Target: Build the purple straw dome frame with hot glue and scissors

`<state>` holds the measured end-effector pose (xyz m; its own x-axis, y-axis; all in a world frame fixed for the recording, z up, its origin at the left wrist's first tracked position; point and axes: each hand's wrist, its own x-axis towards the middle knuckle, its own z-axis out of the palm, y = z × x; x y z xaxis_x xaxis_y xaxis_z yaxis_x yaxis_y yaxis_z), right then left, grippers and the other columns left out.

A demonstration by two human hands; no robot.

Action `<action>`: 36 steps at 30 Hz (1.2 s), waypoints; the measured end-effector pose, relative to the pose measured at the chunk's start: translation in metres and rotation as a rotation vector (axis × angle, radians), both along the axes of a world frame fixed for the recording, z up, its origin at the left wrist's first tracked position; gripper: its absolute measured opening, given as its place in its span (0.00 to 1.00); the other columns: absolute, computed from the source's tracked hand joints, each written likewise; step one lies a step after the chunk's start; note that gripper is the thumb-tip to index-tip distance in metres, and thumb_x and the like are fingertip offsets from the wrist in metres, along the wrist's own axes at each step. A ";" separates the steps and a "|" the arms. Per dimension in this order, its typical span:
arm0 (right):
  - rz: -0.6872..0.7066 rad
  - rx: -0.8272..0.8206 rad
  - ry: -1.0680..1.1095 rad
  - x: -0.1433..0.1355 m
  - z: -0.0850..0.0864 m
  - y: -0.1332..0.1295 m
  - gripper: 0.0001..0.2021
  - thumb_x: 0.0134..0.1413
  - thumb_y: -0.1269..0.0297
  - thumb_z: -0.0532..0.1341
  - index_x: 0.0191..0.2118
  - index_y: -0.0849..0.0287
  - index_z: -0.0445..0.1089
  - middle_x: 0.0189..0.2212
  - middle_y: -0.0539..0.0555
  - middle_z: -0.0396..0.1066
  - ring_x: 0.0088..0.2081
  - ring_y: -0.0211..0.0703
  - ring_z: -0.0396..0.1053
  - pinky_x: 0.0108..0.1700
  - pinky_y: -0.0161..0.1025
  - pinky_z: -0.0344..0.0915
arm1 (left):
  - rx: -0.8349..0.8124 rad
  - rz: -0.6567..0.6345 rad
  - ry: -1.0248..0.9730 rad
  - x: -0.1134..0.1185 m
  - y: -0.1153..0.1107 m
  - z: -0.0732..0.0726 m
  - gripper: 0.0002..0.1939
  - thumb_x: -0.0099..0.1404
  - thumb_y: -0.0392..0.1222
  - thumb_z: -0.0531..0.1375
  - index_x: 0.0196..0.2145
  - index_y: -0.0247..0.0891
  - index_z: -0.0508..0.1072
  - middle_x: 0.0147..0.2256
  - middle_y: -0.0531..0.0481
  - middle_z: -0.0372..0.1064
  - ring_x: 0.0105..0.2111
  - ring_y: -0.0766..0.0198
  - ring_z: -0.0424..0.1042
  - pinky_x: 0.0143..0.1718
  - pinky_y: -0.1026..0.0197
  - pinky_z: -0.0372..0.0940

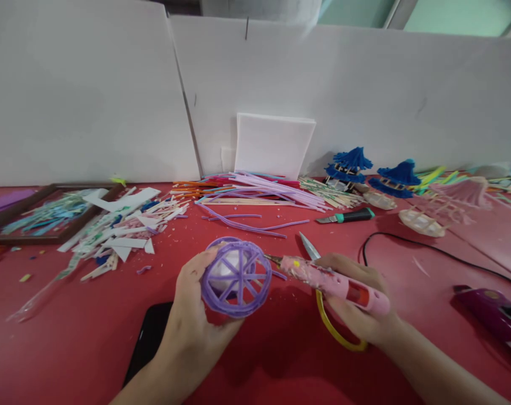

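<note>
My left hand (196, 304) is closed around a purple spoked wheel (237, 277) built from fuzzy pipe cleaner strips, with something white and rounded behind the spokes. In my right hand (361, 298) is a pink pen-shaped hot glue gun (297, 269), its metal nozzle pointing left. The nozzle is close to the wheel's right rim; whether they touch I cannot tell. Scissors (309, 246) with a yellow handle show under my right hand. A dark phone (149, 337) lies partly hidden beneath my left wrist.
Purple pipe cleaners (264, 188) lie in a heap at the back. A utility knife (346, 216) is right of them. Blue-roofed models (349, 166) and a pink one (453, 197) stand at right, near a black cord (424, 242) and purple device (492, 312). Scraps (124, 225) cover the left.
</note>
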<state>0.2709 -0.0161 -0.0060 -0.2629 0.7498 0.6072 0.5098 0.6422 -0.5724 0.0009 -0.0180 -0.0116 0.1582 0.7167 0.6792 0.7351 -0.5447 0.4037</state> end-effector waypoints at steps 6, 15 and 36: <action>0.026 0.071 -0.009 -0.002 0.002 -0.002 0.13 0.45 0.74 0.55 0.39 0.56 0.65 0.30 0.54 0.71 0.30 0.43 0.71 0.28 0.36 0.66 | 0.050 0.015 0.058 0.001 0.000 0.001 0.35 0.58 0.46 0.62 0.59 0.34 0.54 0.49 0.39 0.63 0.49 0.52 0.70 0.49 0.54 0.70; 0.034 0.041 0.014 -0.002 0.002 -0.001 0.10 0.45 0.74 0.55 0.35 0.56 0.65 0.28 0.53 0.67 0.27 0.41 0.66 0.26 0.38 0.62 | 0.058 -0.055 0.076 0.002 -0.001 0.003 0.32 0.59 0.44 0.61 0.57 0.33 0.55 0.50 0.39 0.64 0.50 0.54 0.69 0.51 0.56 0.68; 0.031 0.064 0.014 -0.003 0.007 -0.001 0.06 0.46 0.75 0.54 0.27 0.57 0.63 0.24 0.52 0.64 0.24 0.40 0.61 0.24 0.38 0.56 | 0.023 -0.067 -0.018 0.000 0.001 -0.002 0.36 0.56 0.44 0.64 0.58 0.37 0.54 0.51 0.39 0.63 0.52 0.49 0.69 0.52 0.46 0.68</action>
<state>0.2676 -0.0171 0.0010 -0.2766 0.7009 0.6574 0.4810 0.6932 -0.5367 0.0007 -0.0168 -0.0141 0.1924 0.6889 0.6988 0.6895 -0.6016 0.4033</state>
